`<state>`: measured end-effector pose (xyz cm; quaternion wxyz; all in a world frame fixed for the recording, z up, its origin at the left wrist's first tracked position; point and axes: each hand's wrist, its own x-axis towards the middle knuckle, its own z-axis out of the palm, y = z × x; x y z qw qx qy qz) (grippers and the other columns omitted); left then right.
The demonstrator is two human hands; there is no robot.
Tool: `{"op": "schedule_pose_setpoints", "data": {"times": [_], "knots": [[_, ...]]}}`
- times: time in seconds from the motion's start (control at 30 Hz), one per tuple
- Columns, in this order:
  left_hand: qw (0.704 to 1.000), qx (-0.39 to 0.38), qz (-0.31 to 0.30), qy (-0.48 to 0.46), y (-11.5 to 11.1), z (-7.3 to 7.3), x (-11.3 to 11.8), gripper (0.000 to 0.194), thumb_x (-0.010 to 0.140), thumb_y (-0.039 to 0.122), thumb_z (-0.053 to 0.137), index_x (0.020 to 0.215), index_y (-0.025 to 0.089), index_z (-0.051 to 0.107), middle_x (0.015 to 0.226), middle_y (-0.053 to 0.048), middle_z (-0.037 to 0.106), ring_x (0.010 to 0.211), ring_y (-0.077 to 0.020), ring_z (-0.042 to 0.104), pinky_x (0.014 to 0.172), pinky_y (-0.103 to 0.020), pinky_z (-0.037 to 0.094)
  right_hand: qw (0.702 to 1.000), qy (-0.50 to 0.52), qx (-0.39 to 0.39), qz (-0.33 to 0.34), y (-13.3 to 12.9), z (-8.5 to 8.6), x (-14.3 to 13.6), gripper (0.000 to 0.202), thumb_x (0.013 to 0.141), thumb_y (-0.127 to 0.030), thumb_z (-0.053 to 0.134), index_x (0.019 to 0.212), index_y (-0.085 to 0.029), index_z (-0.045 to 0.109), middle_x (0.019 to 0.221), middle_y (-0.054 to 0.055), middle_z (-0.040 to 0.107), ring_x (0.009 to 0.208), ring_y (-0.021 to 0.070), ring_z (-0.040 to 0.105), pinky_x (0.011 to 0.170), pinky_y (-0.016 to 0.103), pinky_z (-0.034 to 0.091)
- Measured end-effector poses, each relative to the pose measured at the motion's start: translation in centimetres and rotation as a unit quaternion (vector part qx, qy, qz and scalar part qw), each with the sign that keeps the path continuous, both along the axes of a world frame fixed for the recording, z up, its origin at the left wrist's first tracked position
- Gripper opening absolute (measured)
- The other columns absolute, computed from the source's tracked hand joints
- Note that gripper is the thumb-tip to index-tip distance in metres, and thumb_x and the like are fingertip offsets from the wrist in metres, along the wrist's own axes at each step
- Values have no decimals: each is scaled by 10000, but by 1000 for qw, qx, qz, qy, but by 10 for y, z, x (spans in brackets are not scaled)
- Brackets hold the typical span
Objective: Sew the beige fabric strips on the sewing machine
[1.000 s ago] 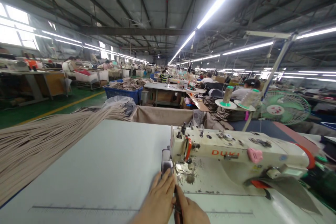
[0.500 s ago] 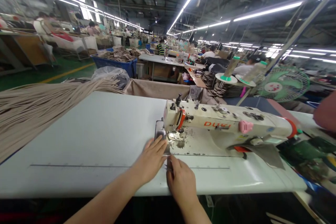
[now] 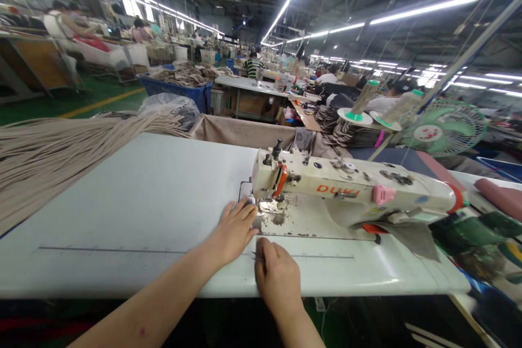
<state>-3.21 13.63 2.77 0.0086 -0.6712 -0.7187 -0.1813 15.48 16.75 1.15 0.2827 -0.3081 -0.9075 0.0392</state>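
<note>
On the tabletop, the left hand rests with fingers slightly spread, the sewing machine just right of its fingertips, while the right hand curls its fingers around a mostly hidden pointed object.

The sewing machine is cream with orange lettering; right of it, the fan is green; beyond it, one person's shirt is yellow-and-black striped.
</note>
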Motion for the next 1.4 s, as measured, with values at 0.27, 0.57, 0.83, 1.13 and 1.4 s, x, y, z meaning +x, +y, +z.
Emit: {"op": "schedule_pose_setpoints", "data": {"times": [0.27, 0.57, 0.83, 1.13, 1.4], "knots": [[996, -7, -14, -83, 11, 4, -17, 412, 960, 260, 576, 1372, 240, 582, 1477, -90, 558, 1482, -318, 373, 1221, -599, 313, 1000, -2, -17, -1, 0, -3, 0, 409, 811, -84, 523, 1192, -199, 621, 856, 33, 657, 784, 197, 585, 708, 299, 381], [988, 7, -59, -144, 79, 2, -61, 340, 917, 123, 540, 1204, 195, 708, 1327, -87, 663, 1270, -252, 601, 1127, -385, 493, 1000, 6, -5, -5, -1, -4, 0, 383, 806, -87, 520, 1162, -186, 620, 847, 42, 650, 771, 199, 568, 697, 295, 385], [985, 25, -109, -132, 88, 7, -63, 389, 1011, 213, 443, 1356, 217, 622, 1402, -48, 640, 1376, -249, 514, 1218, -421, 392, 1000, -23, -11, -4, -4, 7, 2, 348, 799, -62, 513, 1110, -191, 601, 834, 35, 641, 772, 200, 562, 698, 300, 391], [988, 24, -110, -102, 87, 10, -61, 402, 1034, 234, 376, 1354, 211, 619, 1352, -71, 668, 1312, -246, 566, 1179, -419, 435, 1000, -10, -1, -5, -4, 3, 1, 382, 768, -41, 502, 1107, -192, 595, 825, 29, 623, 771, 198, 551, 690, 306, 391], [991, 23, -108, -74, 80, 9, -72, 279, 973, 255, 547, 1199, 240, 708, 1361, -71, 647, 1329, -262, 528, 1218, -440, 374, 1000, 19, 7, -10, -2, -8, -1, 350, 780, -78, 517, 1097, -197, 602, 800, 27, 612, 760, 200, 545, 686, 304, 388]]}}
